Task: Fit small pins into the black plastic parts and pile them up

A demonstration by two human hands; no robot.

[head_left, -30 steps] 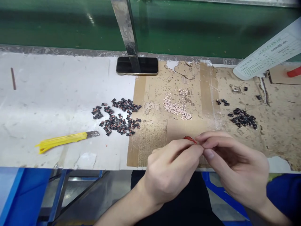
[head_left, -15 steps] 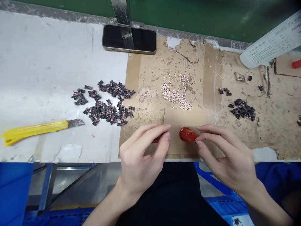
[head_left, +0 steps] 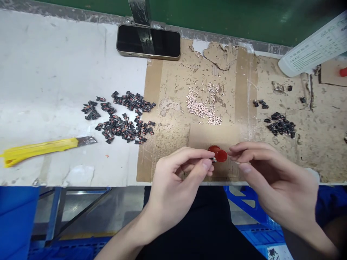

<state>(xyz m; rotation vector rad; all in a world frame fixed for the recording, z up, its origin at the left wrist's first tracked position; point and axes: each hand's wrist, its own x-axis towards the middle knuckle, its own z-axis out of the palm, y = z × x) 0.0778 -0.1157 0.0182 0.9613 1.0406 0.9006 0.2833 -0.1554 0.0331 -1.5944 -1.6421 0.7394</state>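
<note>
My left hand (head_left: 183,177) pinches a small black piece (head_left: 214,159) between thumb and forefinger, just left of the red cup-shaped object. My right hand (head_left: 273,177) is closed at the fingertips on a tiny pale piece (head_left: 237,163), to the right of it. Between the hands, the red cup-shaped object (head_left: 222,156) stands on the cardboard, partly covered by my left fingers. Beyond it lies a spread of tiny pinkish pieces (head_left: 200,108). A heap of black pieces with reddish marks (head_left: 120,128) is to the left, and a smaller pile of black pieces (head_left: 281,125) to the right.
A yellow utility knife (head_left: 40,150) lies at the left with its blade out. At the back, a phone (head_left: 148,41) rests by a metal post (head_left: 139,12). A white bottle (head_left: 311,47) leans in from the right, near a green wall (head_left: 217,18).
My left hand has moved right, up to the red cup-shaped object, and the black piece now shows at its fingertips. My right hand has drawn slightly right, away from the red object.
</note>
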